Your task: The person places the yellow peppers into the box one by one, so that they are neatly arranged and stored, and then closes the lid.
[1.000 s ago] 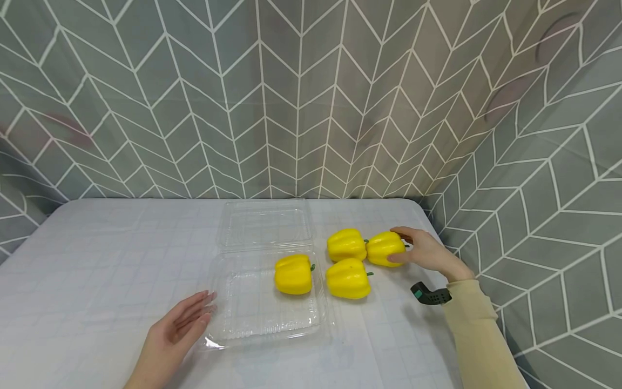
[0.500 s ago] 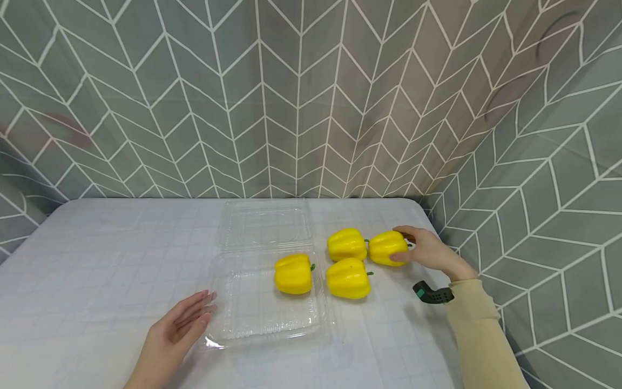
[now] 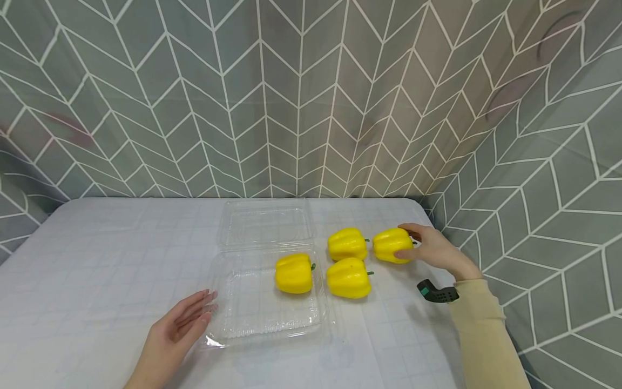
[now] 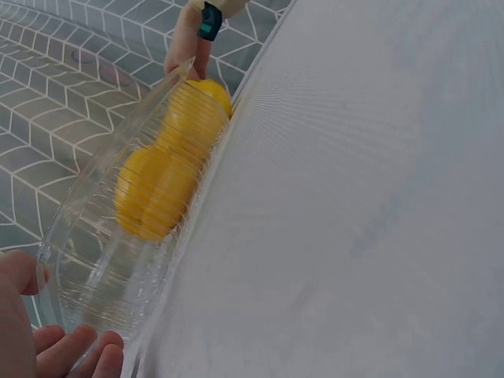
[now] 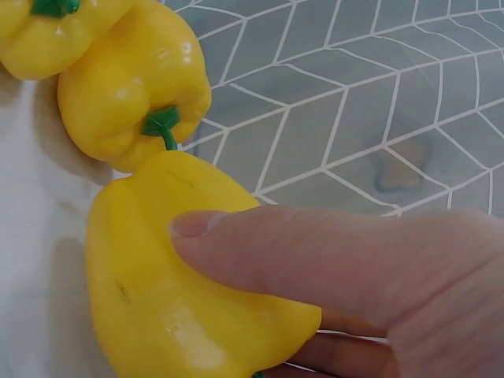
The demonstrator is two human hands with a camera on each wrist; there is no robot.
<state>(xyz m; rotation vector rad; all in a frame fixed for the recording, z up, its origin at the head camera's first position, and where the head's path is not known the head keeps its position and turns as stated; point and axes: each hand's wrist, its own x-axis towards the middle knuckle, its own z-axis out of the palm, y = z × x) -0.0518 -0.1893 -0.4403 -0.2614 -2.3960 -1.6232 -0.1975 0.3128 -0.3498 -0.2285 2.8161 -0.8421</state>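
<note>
In the head view my right hand (image 3: pixel 432 248) grips a yellow bell pepper (image 3: pixel 390 246) at its stem end, at the right of the table. The right wrist view shows my thumb pressed along this pepper (image 5: pixel 177 268), the other fingers mostly hidden behind it. Two more bell peppers, a rear one (image 3: pixel 347 244) and a front one (image 3: pixel 349 278), lie to its left. Another yellow bell pepper (image 3: pixel 293 274) sits in the right part of a clear plastic clamshell container (image 3: pixel 262 335) with its lid folded back. My left hand (image 3: pixel 170 337) has loosely bent fingers at the container's left edge.
The container's clear lid (image 3: pixel 264 224) lies flat behind its base. A white cloth covers the table (image 3: pixel 107 259). Grey patterned curtains (image 3: pixel 291 108) stand along the back and right sides. A dark band with a device (image 3: pixel 437 293) is on the right wrist.
My right hand has moved slightly right and away with its bell pepper, opening a small gap from the rear pepper. My left hand and the container have stayed put.
</note>
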